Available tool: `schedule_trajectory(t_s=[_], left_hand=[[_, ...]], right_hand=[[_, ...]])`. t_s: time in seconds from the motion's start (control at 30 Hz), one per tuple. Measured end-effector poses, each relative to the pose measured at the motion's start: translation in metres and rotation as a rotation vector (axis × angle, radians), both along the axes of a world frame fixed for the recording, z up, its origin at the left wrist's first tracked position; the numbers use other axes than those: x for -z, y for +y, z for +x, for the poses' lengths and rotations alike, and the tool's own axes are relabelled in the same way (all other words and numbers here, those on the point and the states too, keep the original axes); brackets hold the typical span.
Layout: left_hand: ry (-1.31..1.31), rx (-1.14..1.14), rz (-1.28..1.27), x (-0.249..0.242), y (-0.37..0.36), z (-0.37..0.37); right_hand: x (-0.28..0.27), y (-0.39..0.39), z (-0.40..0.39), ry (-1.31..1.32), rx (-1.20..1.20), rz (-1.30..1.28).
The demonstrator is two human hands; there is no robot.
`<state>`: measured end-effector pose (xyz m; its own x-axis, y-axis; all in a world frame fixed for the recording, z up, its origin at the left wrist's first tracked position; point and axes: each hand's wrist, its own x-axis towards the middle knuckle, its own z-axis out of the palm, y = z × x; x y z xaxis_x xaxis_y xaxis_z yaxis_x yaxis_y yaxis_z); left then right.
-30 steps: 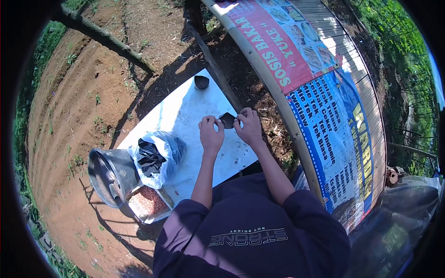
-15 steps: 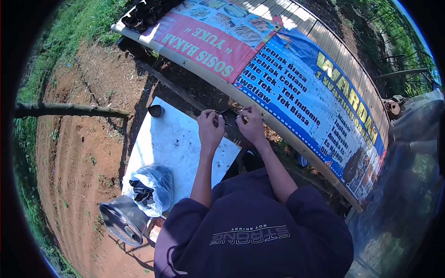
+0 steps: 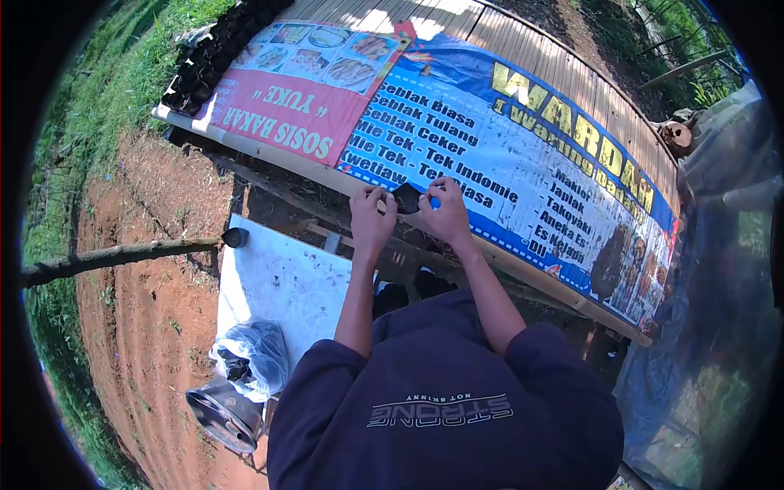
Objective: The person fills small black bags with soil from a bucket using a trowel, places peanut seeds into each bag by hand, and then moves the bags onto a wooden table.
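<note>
A small black plastic seedling bag (image 3: 407, 198) is stretched between my two hands, in front of the banner's lower edge. My left hand (image 3: 374, 219) pinches its left side with curled fingers. On the other side, my right hand (image 3: 446, 216) grips the bag between thumb and fingers. Below and to the left is a white board (image 3: 282, 273), where a small black pot-like bag (image 3: 235, 238) stands upright at the far corner. A clear plastic bag (image 3: 269, 347) with black plastic bags (image 3: 238, 367) inside rests at the board's near end.
A printed banner (image 3: 457, 147) covers much of a bamboo-slat platform (image 3: 441, 23) ahead. Several black seedling bags (image 3: 204, 73) stand in rows at its left end. A dark bucket (image 3: 224, 418) is beside the board. A wooden pole (image 3: 122, 260) juts in from the left.
The camera view has turned, shifting the banner and board leftward. My hands, still on the black bag, now show against the platform edge, and more of the bag is visible between them.
</note>
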<state>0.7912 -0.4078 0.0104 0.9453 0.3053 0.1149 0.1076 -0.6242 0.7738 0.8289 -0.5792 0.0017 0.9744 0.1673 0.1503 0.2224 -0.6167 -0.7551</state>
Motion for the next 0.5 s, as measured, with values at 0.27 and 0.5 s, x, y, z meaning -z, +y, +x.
schedule_trajectory(t_s=[0.27,0.5], left_hand=[[0.022,-0.020,0.014,-0.007,-0.029,0.022],[-0.004,-0.002,0.015,-0.006,-0.026,0.034]], right_hand=[[-0.004,-0.028,0.023,0.039,-0.003,0.028],[0.003,-0.025,0.031,0.035,0.016,0.074]])
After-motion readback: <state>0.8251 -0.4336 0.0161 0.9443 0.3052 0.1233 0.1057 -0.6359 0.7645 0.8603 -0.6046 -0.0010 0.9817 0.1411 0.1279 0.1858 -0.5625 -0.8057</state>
